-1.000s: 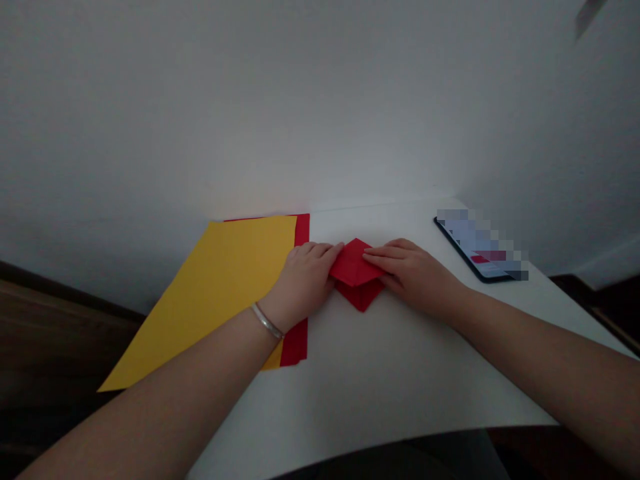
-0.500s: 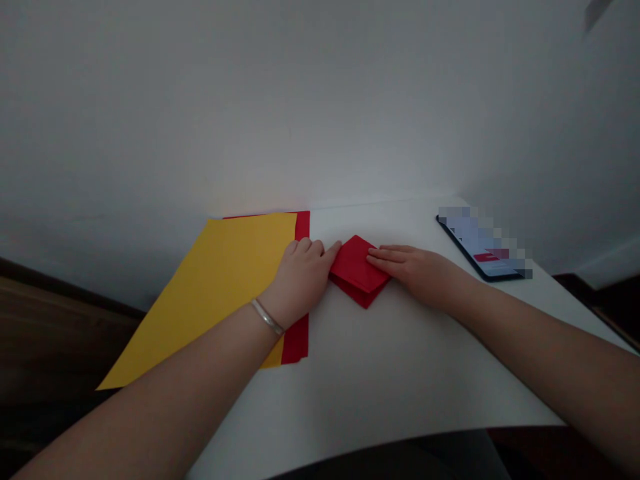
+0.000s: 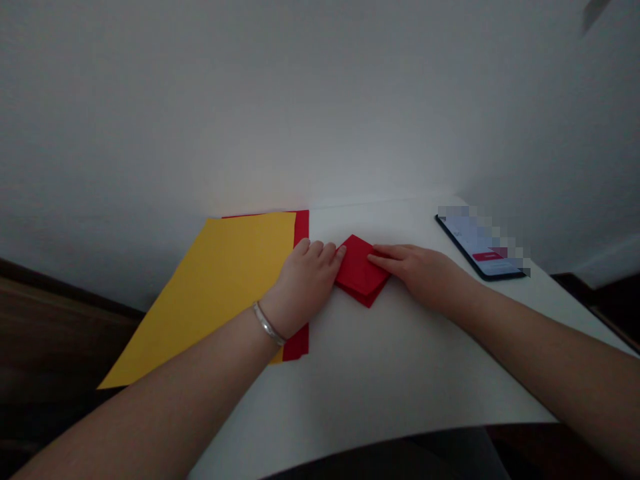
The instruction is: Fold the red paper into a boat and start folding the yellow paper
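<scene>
Both hands (image 3: 311,277) (image 3: 425,272) loosely closed, holding red paper (image 3: 357,269) by edges, tabletop (image 3: 390,373) room in front

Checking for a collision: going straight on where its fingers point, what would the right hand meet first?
The folded red paper, which the right hand touches; just across it, probably the left hand, though depth is hard to judge.

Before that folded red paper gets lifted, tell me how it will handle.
The folded red paper is probably light, being small and only paper. Its stacked layers should make it fairly stiff. Its near edges sit offset, so the flaps may open or shift.
</scene>
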A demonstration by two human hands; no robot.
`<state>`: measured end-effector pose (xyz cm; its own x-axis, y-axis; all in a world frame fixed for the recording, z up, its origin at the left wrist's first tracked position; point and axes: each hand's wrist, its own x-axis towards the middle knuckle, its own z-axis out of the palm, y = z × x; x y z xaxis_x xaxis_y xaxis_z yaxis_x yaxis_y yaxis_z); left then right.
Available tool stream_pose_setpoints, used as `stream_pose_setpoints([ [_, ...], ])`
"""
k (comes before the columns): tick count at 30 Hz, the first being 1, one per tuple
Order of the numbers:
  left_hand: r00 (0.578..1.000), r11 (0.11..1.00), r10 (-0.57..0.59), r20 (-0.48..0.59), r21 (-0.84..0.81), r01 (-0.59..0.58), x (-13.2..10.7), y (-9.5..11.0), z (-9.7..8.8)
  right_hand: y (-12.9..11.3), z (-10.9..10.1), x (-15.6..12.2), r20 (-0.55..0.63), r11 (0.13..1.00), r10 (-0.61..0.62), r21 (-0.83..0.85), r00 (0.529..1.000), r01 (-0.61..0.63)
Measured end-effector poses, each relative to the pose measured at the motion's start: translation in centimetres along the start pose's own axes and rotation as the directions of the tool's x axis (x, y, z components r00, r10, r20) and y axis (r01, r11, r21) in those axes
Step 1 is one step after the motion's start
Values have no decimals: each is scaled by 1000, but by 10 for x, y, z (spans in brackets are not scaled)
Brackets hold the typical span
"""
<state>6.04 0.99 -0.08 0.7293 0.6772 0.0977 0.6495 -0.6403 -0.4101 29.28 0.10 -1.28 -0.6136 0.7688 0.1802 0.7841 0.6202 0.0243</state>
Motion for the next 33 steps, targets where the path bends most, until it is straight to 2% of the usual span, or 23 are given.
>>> stream_pose_setpoints([
  [5,999,999,5,-37,-31,-6,-2,-4,5,-5,-3,-2,-65,991,-8,-133,998,0],
  [8,999,999,-19,-40,-50,17,-3,-5,7,-7,-3,-3,-40,981,-26,-192,999,18],
  [10,995,994,-88,-37,-73,85,-2,-6,6,-6,-3,-3,-7,976,-43,-213,999,41],
  [13,972,966,-234,-31,-124,228,-1,-7,4,-3,-4,-2,0,981,7,-196,1000,-7],
  [17,951,944,-304,-51,-148,294,0,-8,1,1,-5,-1,26,985,81,-155,996,-76],
  [20,960,953,-275,-61,-149,263,1,-9,-1,1,-7,1,53,983,110,-152,992,-101],
  [25,985,984,-163,-59,-84,158,0,-6,-3,3,-9,2,119,985,56,-168,991,-36],
  [30,998,999,19,-57,-42,-21,-1,-2,-3,7,-7,2,160,984,22,-178,987,7],
  [33,995,995,94,-33,-25,-95,0,0,-3,8,-7,3,157,986,35,-165,987,-9],
])
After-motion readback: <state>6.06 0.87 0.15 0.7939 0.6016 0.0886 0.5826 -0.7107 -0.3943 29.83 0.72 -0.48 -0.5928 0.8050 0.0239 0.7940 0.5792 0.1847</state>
